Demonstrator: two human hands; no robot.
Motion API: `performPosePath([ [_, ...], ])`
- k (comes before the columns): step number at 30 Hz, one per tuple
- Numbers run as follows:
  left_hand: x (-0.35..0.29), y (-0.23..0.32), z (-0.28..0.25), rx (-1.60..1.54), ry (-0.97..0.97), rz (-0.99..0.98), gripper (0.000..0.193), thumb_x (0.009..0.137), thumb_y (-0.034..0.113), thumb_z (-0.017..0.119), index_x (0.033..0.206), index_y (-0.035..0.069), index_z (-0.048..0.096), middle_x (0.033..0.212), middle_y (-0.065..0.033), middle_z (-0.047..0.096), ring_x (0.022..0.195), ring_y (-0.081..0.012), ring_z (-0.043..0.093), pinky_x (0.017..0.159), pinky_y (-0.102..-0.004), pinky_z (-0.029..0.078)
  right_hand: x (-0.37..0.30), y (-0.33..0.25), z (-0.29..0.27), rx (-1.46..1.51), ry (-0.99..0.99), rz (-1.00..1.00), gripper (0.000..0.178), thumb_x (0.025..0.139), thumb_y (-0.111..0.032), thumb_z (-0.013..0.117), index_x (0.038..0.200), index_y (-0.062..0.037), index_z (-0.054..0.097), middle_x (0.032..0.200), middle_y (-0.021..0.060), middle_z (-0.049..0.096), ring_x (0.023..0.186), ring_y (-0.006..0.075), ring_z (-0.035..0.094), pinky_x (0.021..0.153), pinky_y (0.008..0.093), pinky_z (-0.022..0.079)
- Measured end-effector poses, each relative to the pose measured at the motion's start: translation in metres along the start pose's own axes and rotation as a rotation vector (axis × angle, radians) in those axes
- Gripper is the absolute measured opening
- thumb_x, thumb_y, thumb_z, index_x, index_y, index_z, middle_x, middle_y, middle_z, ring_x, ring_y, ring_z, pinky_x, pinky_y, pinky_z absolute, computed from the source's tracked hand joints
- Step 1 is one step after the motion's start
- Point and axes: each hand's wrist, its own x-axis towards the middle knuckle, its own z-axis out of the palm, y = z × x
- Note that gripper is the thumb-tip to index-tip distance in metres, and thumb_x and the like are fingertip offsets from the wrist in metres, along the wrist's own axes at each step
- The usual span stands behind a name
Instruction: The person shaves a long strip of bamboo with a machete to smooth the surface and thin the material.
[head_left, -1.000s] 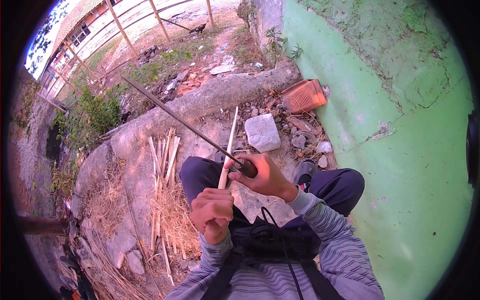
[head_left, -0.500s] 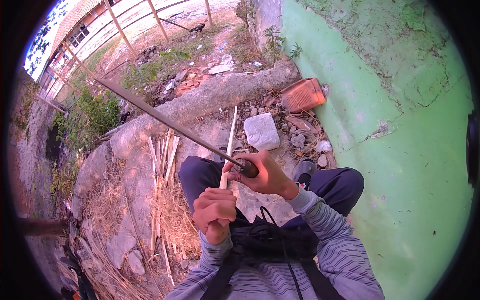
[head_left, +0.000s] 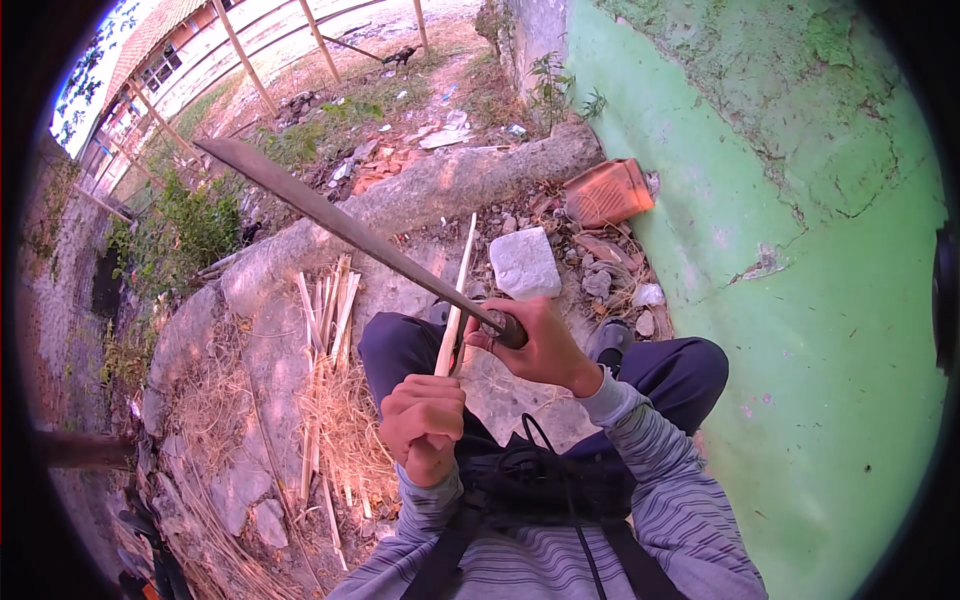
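My right hand (head_left: pixel 545 350) is closed round the dark handle of a machete (head_left: pixel 340 222), whose long blade points up and to the left. A pale, narrow bamboo strip (head_left: pixel 462 290) stretches away from my left hand (head_left: pixel 424 418), which grips its near end in a fist. The strip passes under the blade close to the handle; I cannot tell whether they touch. A thin dark curl shows beside the strip just above my left fist. Both hands are between my bent knees, in front of a black bag (head_left: pixel 540 480) at my waist.
Split strips (head_left: pixel 328 310) and a heap of shavings (head_left: pixel 350 430) lie to the left. Beyond my feet are a white block (head_left: pixel 525 263), an orange roof tile (head_left: pixel 608 192) and rubble. A low stone kerb (head_left: pixel 430 190) crosses ahead. A green wall (head_left: pixel 800 380) rises on the right.
My right hand has shifted slightly up and right, and the machete blade has turned so more of its flat side shows. My left hand has moved a little left with the strip.
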Motion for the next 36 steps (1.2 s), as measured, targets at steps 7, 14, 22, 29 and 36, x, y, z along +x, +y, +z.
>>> performPosePath([
  [7,0.000,0.001,0.000,0.025,0.026,0.002,0.028,0.095,0.010,0.049,0.067,0.005,0.044,0.047,-0.0008,0.038,0.034,-0.0117,0.027,0.037,-0.0298,0.022,-0.003,-0.002,-0.006,0.039,-0.023,0.057,0.017,0.093,-0.020,0.078,0.102,-0.0055,0.076,0.062,0.0049,0.063,0.055,0.0051,0.047,0.053,0.0279,0.040],
  [14,0.000,0.003,0.008,0.002,-0.002,-0.082,0.025,0.089,0.011,0.053,0.066,0.003,0.048,0.049,-0.0022,0.040,0.037,-0.0152,0.032,0.041,-0.0317,0.026,-0.004,0.011,0.011,0.074,-0.010,-0.091,0.023,0.091,-0.022,0.081,0.106,-0.0063,0.076,0.067,0.0109,0.067,0.056,0.0179,0.062,0.056,0.0337,0.046],
  [22,-0.003,0.006,0.003,0.019,0.035,-0.084,0.022,0.085,0.010,0.054,0.066,0.003,0.048,0.049,-0.0028,0.041,0.036,-0.0160,0.033,0.041,-0.0322,0.028,0.000,0.014,0.014,-0.060,-0.011,-0.101,0.019,0.090,-0.021,0.081,0.098,-0.0048,0.075,0.068,0.0096,0.067,0.054,0.0177,0.057,0.056,0.0321,0.046],
  [29,0.001,0.001,0.005,0.020,-0.015,-0.027,0.019,0.086,0.006,0.050,0.068,0.005,0.044,0.046,-0.0018,0.037,0.033,-0.0137,0.028,0.038,-0.0312,0.025,0.002,0.006,0.013,-0.070,0.042,-0.124,0.017,0.090,-0.018,0.080,0.097,-0.0037,0.074,0.065,0.0080,0.063,0.051,0.0172,0.051,0.053,0.0324,0.043],
  [36,-0.007,0.007,-0.009,0.075,0.022,-0.085,0.024,0.093,0.012,0.052,0.072,0.000,0.052,0.052,-0.0060,0.044,0.040,-0.0191,0.037,0.044,-0.0353,0.032,0.002,0.003,-0.001,-0.063,0.055,0.009,0.016,0.092,-0.016,0.078,0.095,-0.0014,0.071,0.066,0.0045,0.061,0.057,0.0065,0.050,0.054,0.0286,0.043],
])
